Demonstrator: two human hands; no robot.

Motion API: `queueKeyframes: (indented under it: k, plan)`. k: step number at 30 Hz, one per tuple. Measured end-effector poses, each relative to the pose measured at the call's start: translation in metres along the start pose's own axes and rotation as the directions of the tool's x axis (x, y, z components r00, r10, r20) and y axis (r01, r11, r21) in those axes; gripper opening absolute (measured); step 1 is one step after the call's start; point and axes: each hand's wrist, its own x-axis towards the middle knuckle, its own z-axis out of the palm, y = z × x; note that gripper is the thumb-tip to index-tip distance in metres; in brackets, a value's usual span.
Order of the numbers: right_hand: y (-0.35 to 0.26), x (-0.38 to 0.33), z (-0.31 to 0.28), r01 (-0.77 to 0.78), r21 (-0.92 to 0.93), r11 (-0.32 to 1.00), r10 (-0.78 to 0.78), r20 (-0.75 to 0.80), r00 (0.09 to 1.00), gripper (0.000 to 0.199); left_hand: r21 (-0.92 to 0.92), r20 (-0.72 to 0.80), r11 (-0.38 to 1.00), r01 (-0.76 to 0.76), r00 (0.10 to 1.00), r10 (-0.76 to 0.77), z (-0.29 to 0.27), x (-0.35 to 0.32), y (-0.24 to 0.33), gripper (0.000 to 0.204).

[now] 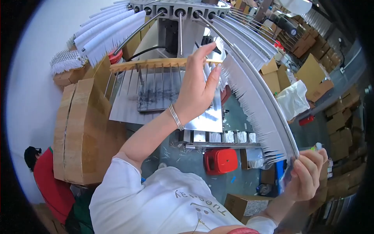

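Observation:
My right hand is closed round the outer end of a long metal rod. A row of white strips with a feathery, fringed lower edge hangs along that rod. The rod's other end sits in a socket of a grey machine hub at the top. My left hand is raised left of the rod, its fingers stretched out and thumb apart, with nothing visible in it. Behind it a wooden bar carries several thin metal rods. Bare rods also stick out of the hub.
More rods with white fringed strips fan out from the hub. A taped cardboard box stands at left, near a person in red. A metal plate lies below the bar; a red stool stands on the floor.

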Motion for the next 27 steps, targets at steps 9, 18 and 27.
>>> queueKeyframes:
  k: [9, 18, 27]
  plan:
    - [0.017, 0.069, 0.081, 0.106, 0.056, 0.993, -0.106, -0.007, 0.994, 0.016, 0.038, 0.065, 0.984, 0.174, 0.982, -0.176, -0.008, -0.048, -0.011, 0.047]
    - [0.039, 0.087, 0.139, -0.152, 0.438, 0.886, 0.164, 0.010, 0.986, 0.012, 0.210, 0.144, 0.965, 0.159, 0.971, -0.191, -0.036, -0.072, -0.015, 0.045]
    - [0.024, 0.037, 0.127, -0.239, 0.719, 0.653, 0.349, -0.005, 0.937, 0.041, 0.140, 0.006, 0.989, 0.049, 0.999, -0.050, -0.022, -0.042, -0.008, 0.014]
